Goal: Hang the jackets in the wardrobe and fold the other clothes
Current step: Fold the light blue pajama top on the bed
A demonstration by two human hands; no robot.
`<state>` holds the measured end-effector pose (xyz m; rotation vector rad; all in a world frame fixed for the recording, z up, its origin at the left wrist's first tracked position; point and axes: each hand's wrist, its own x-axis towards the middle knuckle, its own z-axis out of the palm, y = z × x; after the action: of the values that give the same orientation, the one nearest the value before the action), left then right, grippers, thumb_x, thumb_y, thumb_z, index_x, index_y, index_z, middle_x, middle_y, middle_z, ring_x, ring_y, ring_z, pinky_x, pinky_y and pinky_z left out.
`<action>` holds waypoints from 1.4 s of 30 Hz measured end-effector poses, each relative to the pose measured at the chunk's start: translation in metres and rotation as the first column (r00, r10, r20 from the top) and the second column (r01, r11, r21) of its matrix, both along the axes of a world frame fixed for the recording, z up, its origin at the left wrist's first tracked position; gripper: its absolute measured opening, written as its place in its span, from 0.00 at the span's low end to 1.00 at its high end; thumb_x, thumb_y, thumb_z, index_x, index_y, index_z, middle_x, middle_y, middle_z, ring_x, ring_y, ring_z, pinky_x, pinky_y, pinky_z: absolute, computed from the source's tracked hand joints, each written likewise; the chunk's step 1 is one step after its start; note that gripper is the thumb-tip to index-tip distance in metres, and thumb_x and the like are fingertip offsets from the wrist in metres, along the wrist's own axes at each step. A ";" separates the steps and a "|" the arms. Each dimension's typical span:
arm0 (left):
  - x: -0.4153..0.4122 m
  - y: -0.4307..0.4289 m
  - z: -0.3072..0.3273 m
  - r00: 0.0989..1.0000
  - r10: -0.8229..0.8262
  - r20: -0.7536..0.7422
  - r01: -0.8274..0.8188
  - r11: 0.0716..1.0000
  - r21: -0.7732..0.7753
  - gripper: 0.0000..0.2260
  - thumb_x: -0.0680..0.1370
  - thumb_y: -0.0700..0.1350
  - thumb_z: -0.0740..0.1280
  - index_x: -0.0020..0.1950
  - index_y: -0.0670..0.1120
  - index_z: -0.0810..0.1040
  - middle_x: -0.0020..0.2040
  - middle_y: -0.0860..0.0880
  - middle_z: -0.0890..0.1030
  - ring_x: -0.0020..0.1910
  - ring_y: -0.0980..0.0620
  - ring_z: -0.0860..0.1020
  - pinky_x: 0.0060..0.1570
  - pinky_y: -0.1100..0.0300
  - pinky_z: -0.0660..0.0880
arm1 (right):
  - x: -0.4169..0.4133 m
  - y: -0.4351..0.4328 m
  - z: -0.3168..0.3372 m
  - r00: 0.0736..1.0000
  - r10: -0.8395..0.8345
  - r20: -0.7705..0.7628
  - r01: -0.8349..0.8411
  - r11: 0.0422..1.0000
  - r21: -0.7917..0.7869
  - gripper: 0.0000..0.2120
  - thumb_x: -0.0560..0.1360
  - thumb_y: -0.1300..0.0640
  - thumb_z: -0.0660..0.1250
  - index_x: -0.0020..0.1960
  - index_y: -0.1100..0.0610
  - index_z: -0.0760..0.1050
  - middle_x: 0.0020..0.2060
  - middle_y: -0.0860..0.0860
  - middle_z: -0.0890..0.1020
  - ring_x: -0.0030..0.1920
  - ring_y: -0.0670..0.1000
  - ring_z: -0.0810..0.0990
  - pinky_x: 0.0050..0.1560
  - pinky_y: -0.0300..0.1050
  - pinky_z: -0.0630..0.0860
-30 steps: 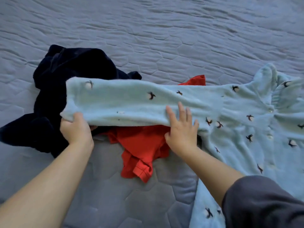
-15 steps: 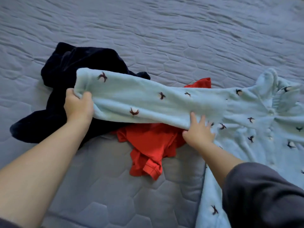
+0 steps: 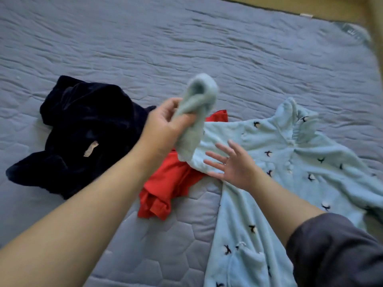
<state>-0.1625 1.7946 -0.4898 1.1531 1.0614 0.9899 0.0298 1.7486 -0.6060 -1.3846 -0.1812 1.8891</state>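
Note:
A light blue fleece garment (image 3: 290,175) with small dark bird prints lies spread on the right side of the bed. My left hand (image 3: 165,125) grips the cuff end of its sleeve (image 3: 199,96) and holds it lifted above the bed, swung toward the garment's body. My right hand (image 3: 232,164) hovers with fingers spread over the sleeve's base near the shoulder, holding nothing. A crumpled red garment (image 3: 165,187) lies partly under the sleeve. A dark navy fleece garment (image 3: 83,129) sits bunched at the left.
All clothes lie on a grey-blue quilted bed cover (image 3: 186,48). The bed's far edge and a strip of wooden floor (image 3: 310,7) show at the top right. A dark grey sleeve (image 3: 335,251) covers my right upper arm.
My left hand has lifted the sleeve's cuff end and carried it right, so the sleeve no longer lies stretched out. My right hand has come off the sleeve and spread open.

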 end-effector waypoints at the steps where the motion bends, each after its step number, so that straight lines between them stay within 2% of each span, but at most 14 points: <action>1: 0.026 -0.014 0.009 0.996 -0.083 0.008 0.083 0.996 0.010 0.07 0.69 0.42 0.67 0.47 0.47 0.77 0.37 0.54 0.80 0.37 0.59 0.76 0.38 0.66 0.73 | 0.017 -0.005 0.015 0.995 -0.044 -0.094 0.049 0.998 0.045 0.24 0.77 0.40 0.58 0.67 0.51 0.70 0.63 0.57 0.78 0.60 0.60 0.79 0.57 0.61 0.75; 7: 0.171 -0.124 -0.005 0.908 -0.407 -0.099 0.401 0.913 -0.073 0.10 0.70 0.44 0.69 0.50 0.51 0.80 0.43 0.48 0.82 0.40 0.56 0.78 0.43 0.59 0.76 | 0.154 -0.078 0.064 0.956 -0.056 -0.288 0.104 0.982 0.157 0.36 0.77 0.34 0.49 0.59 0.64 0.79 0.54 0.64 0.81 0.55 0.63 0.80 0.55 0.58 0.78; 11: 0.251 -0.205 -0.062 0.739 -0.664 -0.117 0.609 0.732 -0.305 0.11 0.75 0.46 0.70 0.57 0.52 0.79 0.49 0.53 0.82 0.48 0.58 0.79 0.55 0.61 0.76 | 0.259 -0.178 0.041 0.990 -0.036 -0.136 0.034 0.999 -0.020 0.33 0.75 0.35 0.56 0.67 0.59 0.73 0.60 0.64 0.78 0.59 0.63 0.79 0.58 0.58 0.76; 14: 0.272 -0.237 -0.112 0.690 -0.657 -0.304 0.466 0.724 -0.509 0.09 0.77 0.46 0.66 0.57 0.48 0.79 0.50 0.51 0.80 0.47 0.56 0.78 0.48 0.65 0.75 | 0.313 -0.247 0.005 0.984 0.079 0.158 -0.022 0.942 -0.335 0.26 0.77 0.40 0.59 0.69 0.54 0.69 0.60 0.58 0.78 0.54 0.59 0.79 0.49 0.54 0.76; 17: 0.262 -0.241 -0.143 0.699 -0.572 -0.430 0.212 0.740 -0.638 0.03 0.77 0.43 0.64 0.47 0.47 0.78 0.44 0.48 0.80 0.42 0.53 0.78 0.35 0.63 0.71 | 0.335 -0.284 -0.027 0.815 0.452 0.363 -0.182 0.794 -0.580 0.21 0.78 0.48 0.64 0.69 0.54 0.68 0.62 0.53 0.75 0.56 0.54 0.76 0.52 0.51 0.73; 23: 0.233 -0.203 -0.177 0.757 -0.356 -0.547 -0.100 0.765 -0.636 0.05 0.78 0.39 0.61 0.44 0.46 0.75 0.48 0.42 0.80 0.40 0.49 0.78 0.34 0.60 0.71 | 0.327 -0.263 -0.058 0.502 0.603 0.620 -0.334 0.797 -0.504 0.28 0.76 0.51 0.67 0.72 0.57 0.64 0.65 0.55 0.71 0.59 0.53 0.72 0.49 0.42 0.68; 26: 0.230 -0.181 -0.194 0.850 -0.180 -0.495 -0.218 0.736 -0.642 0.09 0.79 0.39 0.60 0.58 0.44 0.72 0.51 0.43 0.77 0.42 0.49 0.77 0.37 0.56 0.73 | 0.312 -0.248 -0.076 0.458 0.649 0.607 -0.414 0.760 -0.501 0.25 0.74 0.52 0.70 0.67 0.57 0.68 0.63 0.55 0.74 0.58 0.54 0.75 0.50 0.41 0.69; 29: 0.226 -0.169 -0.212 0.882 -0.122 -0.455 -0.240 0.715 -0.656 0.17 0.78 0.40 0.62 0.66 0.46 0.69 0.53 0.45 0.77 0.43 0.50 0.77 0.41 0.55 0.75 | 0.309 -0.249 -0.092 0.286 0.734 0.617 -0.453 0.670 -0.588 0.11 0.73 0.60 0.65 0.56 0.58 0.73 0.55 0.58 0.78 0.52 0.57 0.76 0.45 0.43 0.71; 31: 0.219 -0.167 -0.224 0.860 -0.143 -0.490 -0.248 0.723 -0.645 0.21 0.77 0.38 0.62 0.70 0.47 0.66 0.57 0.44 0.78 0.51 0.46 0.79 0.50 0.50 0.77 | 0.318 -0.257 -0.098 0.207 0.767 0.607 -0.402 0.633 -0.662 0.12 0.74 0.61 0.62 0.57 0.59 0.73 0.56 0.59 0.78 0.54 0.59 0.76 0.46 0.44 0.71; 33: 0.210 -0.166 -0.233 0.786 -0.191 -0.588 -0.259 0.762 -0.593 0.24 0.76 0.38 0.62 0.72 0.48 0.64 0.60 0.41 0.77 0.56 0.41 0.77 0.59 0.45 0.75 | 0.327 -0.264 -0.101 0.236 0.792 0.563 -0.405 0.607 -0.684 0.13 0.75 0.58 0.61 0.59 0.58 0.71 0.56 0.58 0.76 0.52 0.57 0.76 0.45 0.44 0.70; 35: 0.200 -0.167 -0.239 0.616 -0.227 -0.754 -0.238 0.859 -0.453 0.22 0.75 0.40 0.62 0.69 0.47 0.69 0.61 0.40 0.76 0.58 0.39 0.75 0.60 0.48 0.73 | 0.334 -0.268 -0.104 0.390 0.705 0.592 -0.323 0.707 -0.629 0.08 0.78 0.55 0.57 0.53 0.58 0.70 0.56 0.59 0.75 0.48 0.55 0.73 0.44 0.46 0.68; 38: 0.184 -0.173 -0.241 0.361 -0.105 -0.927 -0.266 0.941 -0.210 0.19 0.72 0.41 0.66 0.63 0.45 0.72 0.63 0.39 0.71 0.62 0.38 0.70 0.59 0.45 0.68 | 0.344 -0.273 -0.108 0.371 0.430 0.823 0.114 0.859 -0.500 0.10 0.78 0.53 0.57 0.54 0.58 0.70 0.62 0.62 0.72 0.58 0.61 0.72 0.55 0.51 0.69; 40: 0.171 -0.182 -0.242 0.277 -0.090 -0.957 -0.324 0.928 -0.181 0.21 0.72 0.43 0.69 0.64 0.44 0.70 0.64 0.39 0.70 0.64 0.37 0.69 0.60 0.42 0.67 | 0.347 -0.283 -0.113 0.360 0.465 0.809 0.218 0.801 -0.558 0.19 0.77 0.54 0.61 0.65 0.60 0.66 0.65 0.62 0.69 0.63 0.64 0.71 0.60 0.53 0.70; 42: 0.153 -0.197 -0.246 0.252 -0.136 -0.958 -0.341 0.914 -0.219 0.19 0.74 0.47 0.69 0.62 0.43 0.70 0.63 0.38 0.71 0.62 0.37 0.70 0.57 0.41 0.68 | 0.343 -0.298 -0.123 0.423 0.538 0.729 0.132 0.759 -0.637 0.24 0.76 0.56 0.64 0.69 0.63 0.64 0.65 0.62 0.72 0.63 0.64 0.72 0.57 0.51 0.71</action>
<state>-0.0091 1.5975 -0.7361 1.3407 2.2672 -0.0672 0.3729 1.4503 -0.7290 -2.9210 -0.2804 1.1630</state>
